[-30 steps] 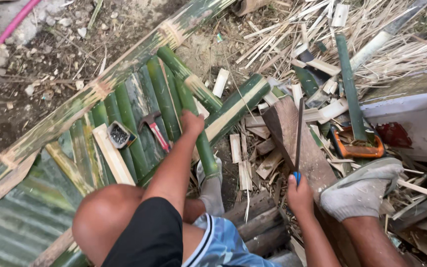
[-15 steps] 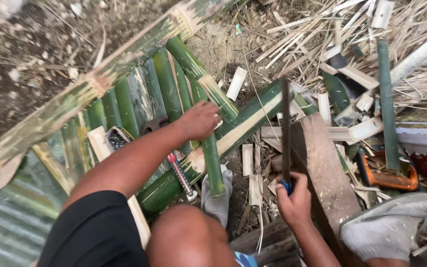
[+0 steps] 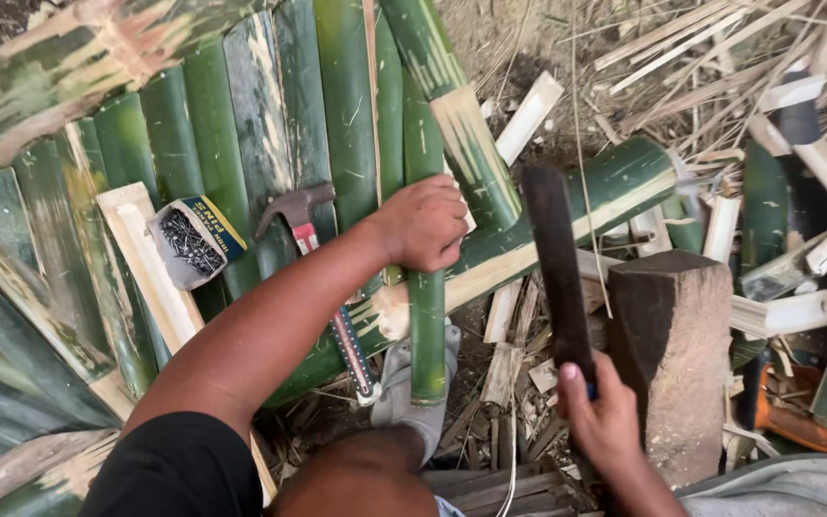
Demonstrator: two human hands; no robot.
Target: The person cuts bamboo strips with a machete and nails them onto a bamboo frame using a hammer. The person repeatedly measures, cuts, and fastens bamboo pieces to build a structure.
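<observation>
- Head view: left hand [image 3: 423, 225] clamped around a green bamboo strip [image 3: 426, 316]; strip's long axis runs near vertical in frame, lower end toward the person, lying across a split bamboo pole [image 3: 528, 239].
- Right hand [image 3: 605, 421] closed on a dark machete [image 3: 557, 268], blade pointing up-frame, beside a wooden block [image 3: 681, 345].
- Hammer [image 3: 323, 278] and nail box [image 3: 189, 239] rest on bamboo slats left.

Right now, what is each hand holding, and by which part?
The left hand grips a green bamboo strip near its upper part. The right hand holds a dark machete by its handle, blade pointing up.
</observation>
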